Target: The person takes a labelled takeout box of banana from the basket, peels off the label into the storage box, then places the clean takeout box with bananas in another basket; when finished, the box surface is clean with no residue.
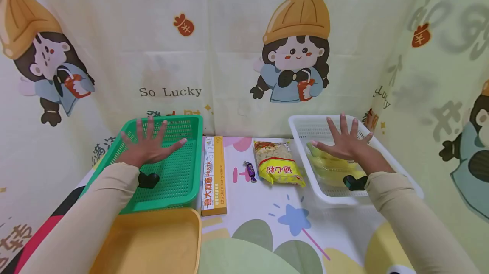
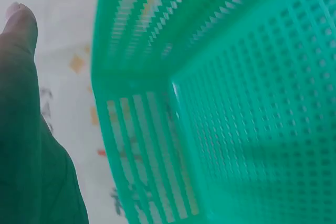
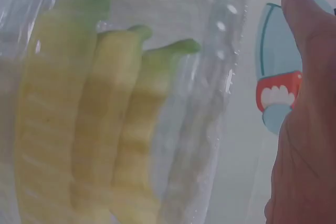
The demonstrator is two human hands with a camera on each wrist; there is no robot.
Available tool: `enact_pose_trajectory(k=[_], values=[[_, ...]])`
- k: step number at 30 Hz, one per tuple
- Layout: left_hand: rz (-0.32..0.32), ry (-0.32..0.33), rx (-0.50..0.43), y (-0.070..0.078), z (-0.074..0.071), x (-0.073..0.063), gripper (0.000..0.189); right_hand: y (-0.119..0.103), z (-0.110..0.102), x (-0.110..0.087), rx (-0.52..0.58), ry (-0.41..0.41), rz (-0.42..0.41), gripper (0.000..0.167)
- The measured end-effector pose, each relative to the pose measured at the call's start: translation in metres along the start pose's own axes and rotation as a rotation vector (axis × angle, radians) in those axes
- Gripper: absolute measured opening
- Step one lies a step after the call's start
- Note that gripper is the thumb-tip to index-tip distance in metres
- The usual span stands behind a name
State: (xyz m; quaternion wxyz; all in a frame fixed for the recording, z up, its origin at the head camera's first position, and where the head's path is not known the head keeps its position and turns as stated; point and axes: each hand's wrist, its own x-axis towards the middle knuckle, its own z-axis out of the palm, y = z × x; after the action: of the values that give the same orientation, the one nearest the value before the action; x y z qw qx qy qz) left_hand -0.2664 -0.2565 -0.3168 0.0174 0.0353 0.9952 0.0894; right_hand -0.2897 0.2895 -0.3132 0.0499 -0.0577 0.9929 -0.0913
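Note:
My left hand (image 1: 147, 146) hovers with spread fingers over the green basket (image 1: 198, 155), which has perforated walls and holds nothing visible. Over the white basket (image 1: 305, 155) at the right, my right hand (image 1: 344, 142) is likewise spread, palm away from me. Inside that white basket lies a clear plastic pack of bananas (image 3: 105, 114), yellow with green stems. Between the baskets are a yellow pasta box (image 1: 214, 176), a small purple wrapped candy (image 1: 250, 171) and a bag of dry pasta (image 1: 278, 163) with a yellow label. Neither hand holds anything.
A yellow-orange tray (image 1: 156, 240) stands in front of the green basket, close to its near rim. Patterned cloth (image 1: 229, 53) hangs as a wall behind and at both sides. The tabletop (image 1: 267, 206) has a printed cover.

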Motion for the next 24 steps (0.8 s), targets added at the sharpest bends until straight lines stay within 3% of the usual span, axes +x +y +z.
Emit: enact_pose_trajectory(k=[4,8,13,18,24], values=[[0.044,0.014,-0.008,0.018,0.000,0.002,0.106,0.006,-0.003,-0.003,0.029,0.010,-0.013,0.105],[0.106,-0.013,-0.040,0.043,0.004,0.002,0.105,0.016,-0.008,-0.009,0.066,0.026,-0.028,0.103],[0.195,-0.079,-0.089,0.079,0.007,-0.001,0.097,0.029,-0.014,-0.020,0.145,0.030,-0.061,0.101],[0.269,-0.147,-0.199,0.113,0.012,-0.003,0.082,0.043,-0.013,-0.027,0.193,0.053,-0.116,0.098],[0.337,-0.194,-0.283,0.146,0.028,0.000,0.084,0.059,-0.013,-0.036,0.278,0.043,-0.190,0.091]])
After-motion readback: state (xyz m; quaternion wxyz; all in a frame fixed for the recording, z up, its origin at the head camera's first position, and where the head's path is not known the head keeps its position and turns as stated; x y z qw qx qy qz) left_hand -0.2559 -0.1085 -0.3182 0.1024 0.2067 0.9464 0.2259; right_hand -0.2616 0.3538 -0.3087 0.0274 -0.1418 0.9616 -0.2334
